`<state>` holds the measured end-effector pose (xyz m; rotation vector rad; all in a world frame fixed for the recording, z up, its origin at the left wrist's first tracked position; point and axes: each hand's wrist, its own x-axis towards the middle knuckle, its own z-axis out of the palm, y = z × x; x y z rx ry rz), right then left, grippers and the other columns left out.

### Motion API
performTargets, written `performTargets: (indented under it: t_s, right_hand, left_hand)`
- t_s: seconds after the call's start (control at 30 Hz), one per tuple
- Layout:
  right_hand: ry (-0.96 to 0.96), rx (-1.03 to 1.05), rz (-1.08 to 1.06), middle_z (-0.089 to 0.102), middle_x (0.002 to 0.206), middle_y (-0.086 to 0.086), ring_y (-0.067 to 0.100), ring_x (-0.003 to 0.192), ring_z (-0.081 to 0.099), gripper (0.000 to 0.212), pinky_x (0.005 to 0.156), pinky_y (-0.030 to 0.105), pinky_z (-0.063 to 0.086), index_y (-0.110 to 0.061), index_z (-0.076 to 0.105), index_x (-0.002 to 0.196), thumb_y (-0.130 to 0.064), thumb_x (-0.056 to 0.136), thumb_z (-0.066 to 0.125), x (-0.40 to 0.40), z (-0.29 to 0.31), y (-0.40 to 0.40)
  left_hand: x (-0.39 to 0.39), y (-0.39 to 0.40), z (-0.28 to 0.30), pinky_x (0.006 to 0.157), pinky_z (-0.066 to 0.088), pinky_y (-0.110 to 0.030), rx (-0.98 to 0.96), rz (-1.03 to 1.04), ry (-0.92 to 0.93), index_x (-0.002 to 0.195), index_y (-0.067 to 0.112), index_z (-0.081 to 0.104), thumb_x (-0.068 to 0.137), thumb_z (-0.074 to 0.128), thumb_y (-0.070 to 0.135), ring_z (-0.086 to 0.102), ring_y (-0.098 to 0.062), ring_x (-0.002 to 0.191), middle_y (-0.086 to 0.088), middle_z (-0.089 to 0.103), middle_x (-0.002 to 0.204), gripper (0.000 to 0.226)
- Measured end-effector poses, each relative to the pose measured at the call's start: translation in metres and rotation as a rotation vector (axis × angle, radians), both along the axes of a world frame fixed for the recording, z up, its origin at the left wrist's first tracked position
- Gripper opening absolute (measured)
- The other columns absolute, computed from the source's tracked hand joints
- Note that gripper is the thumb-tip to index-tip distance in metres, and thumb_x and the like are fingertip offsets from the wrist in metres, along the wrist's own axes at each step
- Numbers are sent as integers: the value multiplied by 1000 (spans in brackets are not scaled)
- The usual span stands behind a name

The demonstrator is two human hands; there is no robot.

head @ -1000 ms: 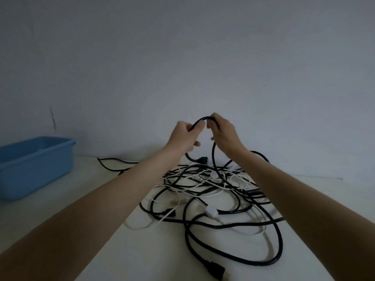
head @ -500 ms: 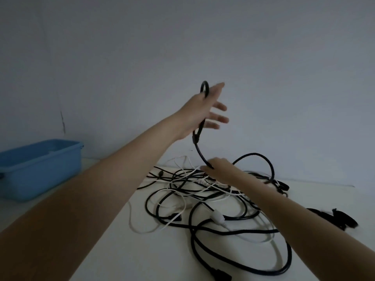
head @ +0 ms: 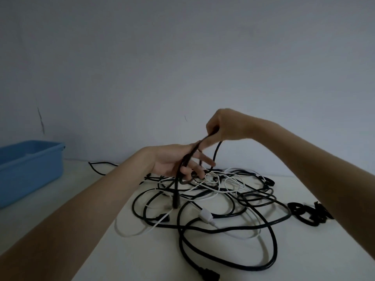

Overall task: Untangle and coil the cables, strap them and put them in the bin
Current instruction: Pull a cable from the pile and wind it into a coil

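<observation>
A tangle of black and white cables [head: 213, 201] lies on the white table [head: 142, 256]. My right hand [head: 225, 126] is raised above the pile and pinches a black cable [head: 216, 153] at the top of a loop. My left hand [head: 178, 161] sits just below it, palm up with fingers spread, and the loop's other strand runs across its palm and hangs down to a black plug end [head: 175, 201]. A white connector [head: 206, 217] lies in the pile. The blue bin [head: 30, 169] stands at the far left.
Black straps [head: 308, 214] lie on the table at the right, partly behind my right forearm. A black plug [head: 209, 274] lies at the table's near edge. A grey wall closes off the back of the table.
My left hand dropped from high above the pile to just over it. My right hand rose from the pile and now pinches the loop's top. The view shifted slightly.
</observation>
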<state>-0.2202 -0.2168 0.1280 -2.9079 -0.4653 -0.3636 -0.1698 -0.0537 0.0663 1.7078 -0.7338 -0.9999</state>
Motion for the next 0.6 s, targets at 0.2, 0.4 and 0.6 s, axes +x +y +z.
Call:
performTargets:
  t_s: [0.2,0.4,0.6]
  right_hand:
    - [-30,608,64,38,62,0,9,60,33,34,57,21,26,-6,57,73,-36,77,71,9,-1,-12]
    - [-266,719,-163,38,52,1,11,49,33,44,51,23,26,-11,55,57,-43,86,60,24,-26,-46]
    - [-182,599,-230,62,89,2,27,96,60,18,89,42,47,-10,63,91,-20,95,49,66,-58,-30]
  left_hand:
    - [-7,-2,24,29,24,-8,-294,-50,169,102,6,68,89,32,50,23,0,20,6,33,40,59]
    - [-3,13,33,27,13,-8,-357,-78,147,115,15,64,87,29,56,24,1,20,7,36,42,61]
    - [-30,-18,44,31,32,-6,-490,-534,157,139,31,30,89,40,47,48,3,35,3,66,76,54]
